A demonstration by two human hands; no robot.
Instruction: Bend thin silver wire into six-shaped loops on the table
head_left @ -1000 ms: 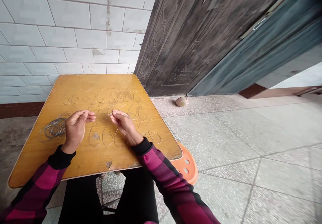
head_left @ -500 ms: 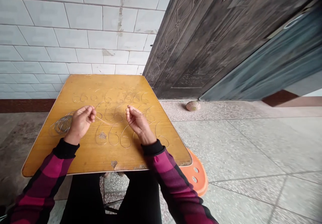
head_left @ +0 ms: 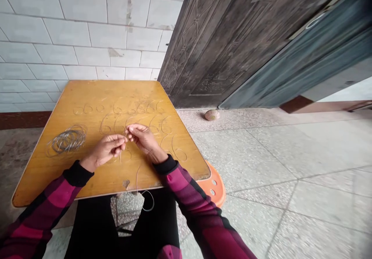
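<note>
My left hand (head_left: 109,148) is closed in a pinch on a thin wire, whose short end shows below the fingers. Right beside it, fingertips almost touching, my right hand (head_left: 143,138) also pinches the wire. A curled length of wire (head_left: 149,201) hangs over the table's front edge above my lap; whether it joins the piece in my fingers cannot be made out. Rows of wire pieces bent like a figure six (head_left: 177,148) lie on the table around and beyond my hands, some hidden behind them. Left of my left hand rests a loose bundle of wire (head_left: 68,139).
The yellow wooden table (head_left: 95,183) has a chipped front edge. An orange stool (head_left: 213,185) sticks out under its right corner. White wall tiles and a dark carved door (head_left: 203,57) stand behind. A round object (head_left: 212,114) lies on the floor by the door.
My hands were apart and have come together over the table's middle. The curled wire now shows hanging at the front edge. The view has shifted somewhat to the right.
</note>
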